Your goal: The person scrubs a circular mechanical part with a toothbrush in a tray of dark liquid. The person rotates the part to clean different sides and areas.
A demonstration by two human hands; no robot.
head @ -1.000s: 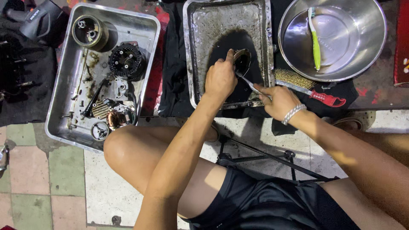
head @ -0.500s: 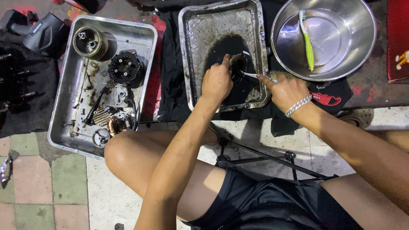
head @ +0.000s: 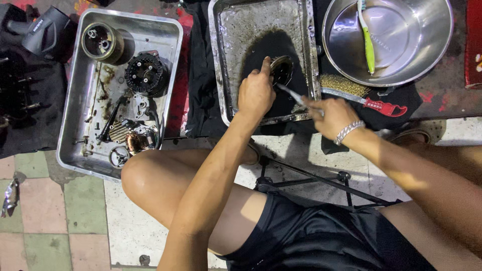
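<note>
My left hand (head: 256,93) grips a small round metal part (head: 282,69) over the dark oily liquid in a steel tray (head: 221,60). My right hand (head: 331,116) holds a thin brush handle (head: 290,94) whose tip touches the round part. The brush end is hidden against the dark liquid. Both hands sit at the near right corner of the tray.
A second steel tray (head: 73,115) at left holds dismantled machine parts: a black finned housing (head: 146,74), a round drum (head: 102,42), small pieces. A steel bowl (head: 432,45) with a green toothbrush (head: 368,44) is at upper right. A wire brush with a red handle (head: 384,106) lies beside it.
My right hand has drawn back towards me and the brush now angles up to the part. The view shifted slightly; my left hand keeps holding the round part.
</note>
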